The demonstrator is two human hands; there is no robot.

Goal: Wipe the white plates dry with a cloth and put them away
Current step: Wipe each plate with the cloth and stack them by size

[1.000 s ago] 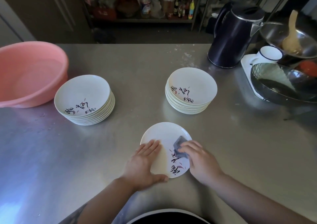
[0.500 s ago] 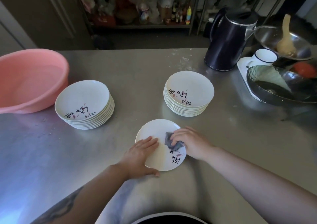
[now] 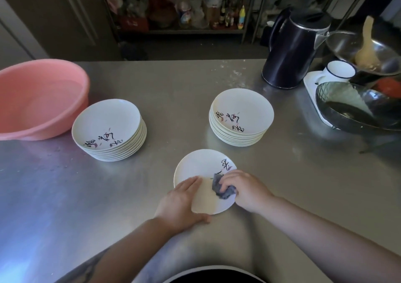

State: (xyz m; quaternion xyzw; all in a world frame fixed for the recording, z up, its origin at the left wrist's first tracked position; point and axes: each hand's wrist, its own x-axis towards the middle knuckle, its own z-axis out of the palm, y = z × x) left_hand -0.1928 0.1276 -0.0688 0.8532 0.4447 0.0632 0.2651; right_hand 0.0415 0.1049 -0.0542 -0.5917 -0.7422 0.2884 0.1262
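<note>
A single white plate (image 3: 199, 167) with black brush lettering lies flat on the steel table (image 3: 54, 206) in front of me. My left hand (image 3: 180, 204) rests on its left rim, fingers straight on the plate and thumb on the table. My right hand (image 3: 245, 190) grips a small grey-blue cloth (image 3: 220, 188) and presses it onto the plate's middle. Two stacks of the same white plates stand behind: one at the left (image 3: 108, 128), one at the right (image 3: 240, 115).
A pink plastic basin (image 3: 32, 98) sits at the far left. A dark electric kettle (image 3: 290, 48) stands at the back right, beside a white mug (image 3: 338, 71), a dark glass bowl (image 3: 355, 111) and a steel bowl (image 3: 364, 54) holding a wooden spoon.
The plate has been turned, so its lettering now lies at the far right instead of near me. My right hand with the cloth has swept back toward the plate's near side.
</note>
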